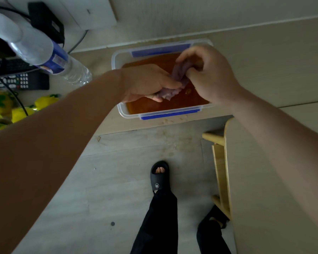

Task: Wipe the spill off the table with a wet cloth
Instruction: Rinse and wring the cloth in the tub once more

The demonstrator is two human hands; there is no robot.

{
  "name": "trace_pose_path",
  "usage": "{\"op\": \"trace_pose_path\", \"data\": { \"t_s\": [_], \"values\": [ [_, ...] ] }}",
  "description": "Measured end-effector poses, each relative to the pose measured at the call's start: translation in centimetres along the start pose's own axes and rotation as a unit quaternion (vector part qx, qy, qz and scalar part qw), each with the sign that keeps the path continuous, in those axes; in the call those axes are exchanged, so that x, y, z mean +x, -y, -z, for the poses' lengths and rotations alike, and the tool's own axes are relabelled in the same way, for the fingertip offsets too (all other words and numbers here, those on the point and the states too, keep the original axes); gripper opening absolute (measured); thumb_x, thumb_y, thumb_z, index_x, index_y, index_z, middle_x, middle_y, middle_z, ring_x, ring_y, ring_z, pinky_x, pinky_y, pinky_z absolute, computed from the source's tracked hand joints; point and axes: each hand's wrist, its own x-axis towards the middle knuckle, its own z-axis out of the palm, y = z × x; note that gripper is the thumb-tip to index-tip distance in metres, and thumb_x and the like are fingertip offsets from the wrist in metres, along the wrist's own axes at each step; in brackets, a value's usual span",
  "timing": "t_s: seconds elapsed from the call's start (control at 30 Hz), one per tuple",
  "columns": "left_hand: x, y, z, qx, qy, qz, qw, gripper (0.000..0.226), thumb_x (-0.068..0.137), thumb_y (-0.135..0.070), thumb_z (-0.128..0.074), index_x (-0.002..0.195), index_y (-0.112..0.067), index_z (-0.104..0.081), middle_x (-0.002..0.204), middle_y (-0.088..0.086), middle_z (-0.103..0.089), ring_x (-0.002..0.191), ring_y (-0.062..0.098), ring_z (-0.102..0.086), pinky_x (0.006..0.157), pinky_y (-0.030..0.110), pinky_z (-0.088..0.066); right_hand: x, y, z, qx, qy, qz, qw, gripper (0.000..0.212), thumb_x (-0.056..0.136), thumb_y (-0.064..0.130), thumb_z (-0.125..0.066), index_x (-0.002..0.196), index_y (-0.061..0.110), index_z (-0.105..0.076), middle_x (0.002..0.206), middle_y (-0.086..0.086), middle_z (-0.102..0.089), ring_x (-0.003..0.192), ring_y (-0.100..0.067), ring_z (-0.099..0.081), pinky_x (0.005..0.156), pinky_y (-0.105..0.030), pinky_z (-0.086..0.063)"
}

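Observation:
A purple cloth (176,79) is bunched and twisted between both my hands, above a clear plastic container (116,59) with blue clips that holds orange-brown liquid. My left hand (145,83) grips the cloth's lower end with curled fingers. My right hand (207,74) grips its upper end. The container sits on the floor near the wall. Small pale crumbs or drops (173,121) lie on the floor in front of the container.
A clear water bottle (44,52) looms at the upper left, above a black remote control (18,81) and cables. Yellow-green packaging (17,109) lies at the left. A wooden table (264,180) stands at the right. My slippered foot (159,177) is on the pale floor.

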Motion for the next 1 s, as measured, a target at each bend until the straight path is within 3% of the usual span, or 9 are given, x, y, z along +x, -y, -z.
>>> {"op": "trace_pose_path", "data": {
  "t_s": [0.17,0.33,0.5,0.63,0.73,0.8,0.87,0.93,1.0],
  "values": [
    [-0.4,-0.5,-1.1,-0.251,-0.011,-0.011,0.968,0.019,0.109,-0.023,-0.046,0.113,-0.013,-0.061,0.080,0.000,-0.059,0.077,0.016,-0.060,0.077,0.033,-0.053,-2.8,0.2,-1.5,0.250,-0.162,-0.123,0.947,0.038,0.098,0.028,-0.058,0.136,0.020,-0.060,0.128,0.008,-0.066,0.117,-0.009,-0.066,0.102,-0.042,-0.055],
    [-0.7,-1.0,-0.8,-0.432,0.121,0.020,0.893,0.031,0.108,-0.030,-0.035,0.090,-0.013,-0.054,0.068,-0.002,-0.041,0.060,0.015,-0.042,0.059,0.027,-0.035,-4.9,-0.4,-3.0,-0.051,-0.069,0.149,0.985,0.074,0.097,0.007,-0.060,0.160,-0.001,-0.022,0.169,-0.015,-0.013,0.157,-0.026,-0.019,0.127,-0.047,-0.022],
    [-0.8,-0.9,0.8,-0.406,0.203,0.029,0.890,0.029,0.097,-0.035,-0.034,0.078,-0.016,-0.047,0.062,-0.009,-0.026,0.048,0.008,-0.021,0.048,0.023,-0.015,-0.6,-0.2,-3.2,-0.166,-0.055,0.222,0.959,0.052,0.104,0.021,-0.053,0.153,0.005,-0.042,0.143,-0.015,-0.055,0.126,-0.032,-0.053,0.103,-0.044,-0.045],
    [-0.3,-1.0,1.3,-0.286,0.106,0.085,0.949,0.041,0.100,-0.049,-0.042,0.078,-0.016,-0.052,0.060,-0.007,-0.033,0.048,0.010,-0.026,0.045,0.024,-0.019,1.9,-1.2,-1.4,-0.218,0.099,0.206,0.949,0.033,0.098,0.016,-0.055,0.130,0.006,-0.052,0.111,-0.014,-0.067,0.100,-0.029,-0.063,0.082,-0.033,-0.045],
    [0.4,-0.5,-0.7,0.067,-0.075,0.000,0.995,0.036,0.108,-0.042,-0.041,0.087,-0.017,-0.054,0.064,-0.005,-0.048,0.051,0.011,-0.040,0.048,0.023,-0.032,2.6,-1.5,-0.4,-0.258,0.203,0.123,0.937,0.024,0.101,0.023,-0.056,0.123,0.015,-0.050,0.094,-0.002,-0.067,0.083,-0.022,-0.066,0.063,-0.026,-0.043],
    [0.9,0.6,-1.2,0.354,-0.162,-0.131,0.912,0.024,0.110,-0.035,-0.040,0.108,-0.015,-0.054,0.083,-0.004,-0.064,0.066,0.010,-0.058,0.060,0.023,-0.046,3.0,-1.4,-0.2,-0.262,0.226,0.068,0.936,0.018,0.101,0.027,-0.056,0.117,0.020,-0.052,0.091,0.002,-0.065,0.083,-0.019,-0.065,0.062,-0.023,-0.041],
    [0.9,1.7,-1.0,0.471,-0.181,-0.206,0.839,0.020,0.109,-0.027,-0.045,0.124,-0.015,-0.048,0.105,0.003,-0.068,0.085,0.018,-0.065,0.075,0.032,-0.054,3.6,-1.2,0.0,-0.197,0.263,-0.019,0.944,0.010,0.097,0.026,-0.060,0.106,0.023,-0.058,0.088,0.006,-0.065,0.082,-0.014,-0.064,0.062,-0.025,-0.043],
    [1.0,2.2,-0.6,0.496,-0.206,-0.228,0.812,0.006,0.107,-0.024,-0.047,0.112,-0.021,-0.046,0.105,0.003,-0.067,0.084,0.019,-0.061,0.072,0.034,-0.049,4.0,-0.6,0.3,-0.024,0.327,-0.153,0.932,0.004,0.096,0.020,-0.063,0.100,0.022,-0.062,0.073,0.012,-0.061,0.062,-0.006,-0.056,0.053,-0.022,-0.040],
    [1.2,2.3,-0.7,0.454,-0.240,-0.204,0.834,0.006,0.108,-0.027,-0.044,0.103,-0.026,-0.042,0.097,-0.003,-0.064,0.077,0.014,-0.055,0.069,0.029,-0.042,3.7,-0.4,0.3,0.109,0.306,-0.192,0.926,0.016,0.095,0.015,-0.063,0.110,0.018,-0.064,0.074,0.011,-0.059,0.057,-0.004,-0.049,0.051,-0.020,-0.041]
  ]
}}
